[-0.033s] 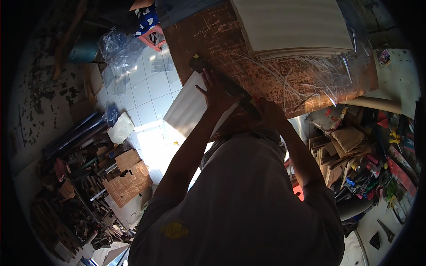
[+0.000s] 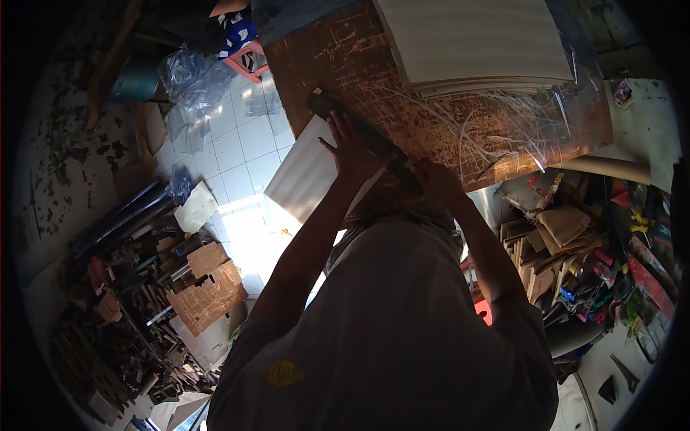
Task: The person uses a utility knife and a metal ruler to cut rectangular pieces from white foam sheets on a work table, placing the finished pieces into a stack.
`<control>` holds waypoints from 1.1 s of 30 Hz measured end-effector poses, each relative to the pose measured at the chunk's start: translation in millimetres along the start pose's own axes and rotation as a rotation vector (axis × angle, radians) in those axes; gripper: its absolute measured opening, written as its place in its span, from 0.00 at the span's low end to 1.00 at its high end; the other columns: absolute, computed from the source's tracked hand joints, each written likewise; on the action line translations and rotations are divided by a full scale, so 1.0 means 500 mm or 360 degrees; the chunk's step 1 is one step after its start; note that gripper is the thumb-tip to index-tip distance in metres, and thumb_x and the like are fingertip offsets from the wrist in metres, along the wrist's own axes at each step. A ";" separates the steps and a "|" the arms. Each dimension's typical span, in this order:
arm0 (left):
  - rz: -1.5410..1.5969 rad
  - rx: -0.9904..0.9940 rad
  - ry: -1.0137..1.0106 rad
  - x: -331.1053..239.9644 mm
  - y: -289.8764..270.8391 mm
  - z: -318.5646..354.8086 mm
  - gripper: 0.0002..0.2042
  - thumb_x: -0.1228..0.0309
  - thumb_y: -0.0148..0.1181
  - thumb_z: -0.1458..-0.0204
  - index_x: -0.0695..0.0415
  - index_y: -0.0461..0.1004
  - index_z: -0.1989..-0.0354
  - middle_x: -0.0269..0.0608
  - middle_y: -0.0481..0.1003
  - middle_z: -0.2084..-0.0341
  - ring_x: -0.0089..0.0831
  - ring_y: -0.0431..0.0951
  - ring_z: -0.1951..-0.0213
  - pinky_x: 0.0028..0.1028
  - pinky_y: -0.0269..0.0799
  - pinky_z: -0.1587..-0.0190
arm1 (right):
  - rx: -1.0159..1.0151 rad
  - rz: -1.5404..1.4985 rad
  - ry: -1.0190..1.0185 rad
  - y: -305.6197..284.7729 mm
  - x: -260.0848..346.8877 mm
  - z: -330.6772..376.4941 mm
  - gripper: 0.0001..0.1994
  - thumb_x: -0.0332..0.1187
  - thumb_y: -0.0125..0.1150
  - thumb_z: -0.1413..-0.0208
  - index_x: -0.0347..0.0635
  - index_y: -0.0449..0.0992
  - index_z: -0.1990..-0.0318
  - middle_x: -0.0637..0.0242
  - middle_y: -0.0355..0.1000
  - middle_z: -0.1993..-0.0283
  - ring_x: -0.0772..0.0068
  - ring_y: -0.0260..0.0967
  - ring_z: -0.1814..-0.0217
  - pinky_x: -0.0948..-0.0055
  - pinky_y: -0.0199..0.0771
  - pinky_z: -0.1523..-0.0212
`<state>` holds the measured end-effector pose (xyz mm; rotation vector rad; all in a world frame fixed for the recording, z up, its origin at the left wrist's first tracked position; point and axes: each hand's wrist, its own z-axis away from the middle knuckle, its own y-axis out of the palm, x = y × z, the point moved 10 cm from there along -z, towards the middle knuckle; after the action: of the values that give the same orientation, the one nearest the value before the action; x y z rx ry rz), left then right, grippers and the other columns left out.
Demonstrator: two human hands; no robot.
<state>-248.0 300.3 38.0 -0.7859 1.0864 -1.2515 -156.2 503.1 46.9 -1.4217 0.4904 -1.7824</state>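
Note:
A long dark bar with yellow marks near its ends, like a straightedge or spirit level (image 2: pixel 370 136), lies slantwise on the scratched brown worktable (image 2: pixel 323 54). Beneath its near side is a pale rectangular sheet (image 2: pixel 305 169), which juts past the table's left edge. My left hand (image 2: pixel 352 149) lies with fingers spread across the sheet and the bar, pressing on them. Close to the bar's right end, my right hand (image 2: pixel 435 179) is closed, its fingers curled. A small reddish bit shows at its fingertips; what it holds is too dark to name.
A stack of pale boards (image 2: pixel 481 43) lies at the far right of the table, with thin offcut strips (image 2: pixel 474 136) before it. Scrap wood pieces (image 2: pixel 158 309) heap up at left. Cardboard pieces (image 2: pixel 564 226) and tools crowd the right. A red stool (image 2: pixel 249 61) stands beyond.

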 end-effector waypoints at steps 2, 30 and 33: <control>0.0070 -0.0017 -0.0004 -0.001 0.012 0.002 0.79 0.25 0.72 0.69 0.68 0.31 0.20 0.64 0.25 0.20 0.56 0.25 0.19 0.77 0.30 0.29 | 0.0024 0.0053 0.0007 0.011 -0.007 -0.005 0.19 0.48 0.52 0.28 0.38 0.72 0.52 0.44 0.79 0.68 0.40 0.81 0.62 0.44 0.81 0.62; 0.0347 -0.0170 0.0212 0.060 -0.035 0.005 0.67 0.29 0.69 0.57 0.65 0.43 0.21 0.65 0.40 0.22 0.61 0.42 0.21 0.69 0.43 0.27 | -0.0126 0.0112 0.0157 0.023 0.003 0.016 0.35 0.60 0.69 0.45 0.39 0.69 0.43 0.50 0.69 0.44 0.38 0.78 0.51 0.44 0.80 0.55; 0.0161 -0.0747 -0.0173 0.254 -0.070 0.033 0.56 0.32 0.65 0.49 0.64 0.53 0.24 0.63 0.52 0.26 0.56 0.54 0.25 0.62 0.53 0.30 | -0.0090 0.0126 0.0191 0.058 0.019 0.001 0.38 0.60 0.72 0.48 0.40 0.67 0.40 0.50 0.63 0.39 0.36 0.77 0.50 0.43 0.80 0.54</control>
<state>-247.9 168.1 49.8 -1.1224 1.3325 -0.8647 -146.7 478.0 32.5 -1.3202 0.6555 -1.8096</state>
